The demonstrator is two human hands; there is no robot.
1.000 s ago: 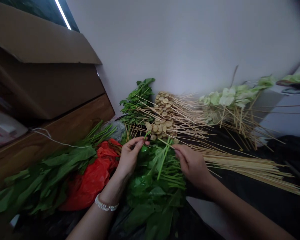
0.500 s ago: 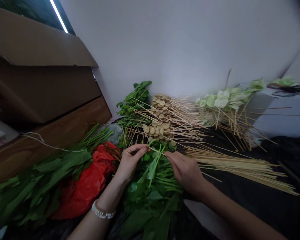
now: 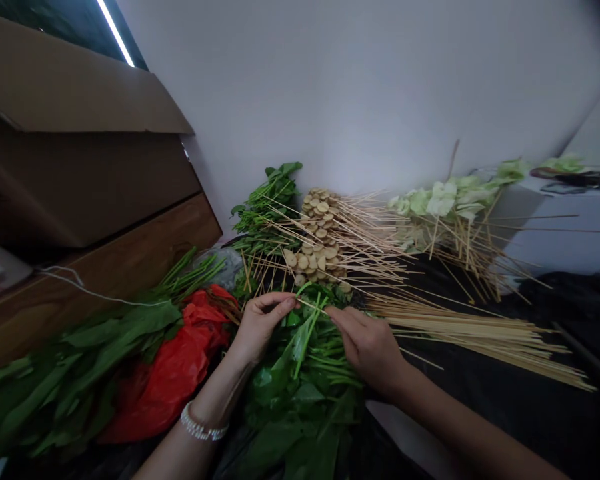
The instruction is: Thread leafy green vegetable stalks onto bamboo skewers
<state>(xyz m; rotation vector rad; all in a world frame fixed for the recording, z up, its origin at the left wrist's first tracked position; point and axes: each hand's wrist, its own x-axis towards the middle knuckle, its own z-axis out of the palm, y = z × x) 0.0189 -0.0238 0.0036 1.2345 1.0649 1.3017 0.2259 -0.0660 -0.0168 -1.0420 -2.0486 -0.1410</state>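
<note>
Over a heap of leafy greens (image 3: 300,427), my two hands face each other a short way apart. A thin bamboo skewer (image 3: 311,305) spans the gap between them. My right hand (image 3: 369,341) is closed around one end of that skewer. The thumb and forefinger of my left hand (image 3: 265,325) pinch at its other end, where a bent green stem (image 3: 306,341) crosses the skewer and hangs down. Exactly how the stem sits on the skewer's tip is hidden by the fingers.
Loose bamboo skewers (image 3: 485,337) lie to the right. Behind are skewered potato slices (image 3: 320,230), skewered greens (image 3: 270,200) and skewered cabbage leaves (image 3: 443,199) against the wall. A red plastic bag (image 3: 175,373), more greens (image 3: 95,360) and a cardboard box (image 3: 80,167) are left.
The hands stay nearly in place with the skewer and stem between them. The whole view has shifted slightly.
</note>
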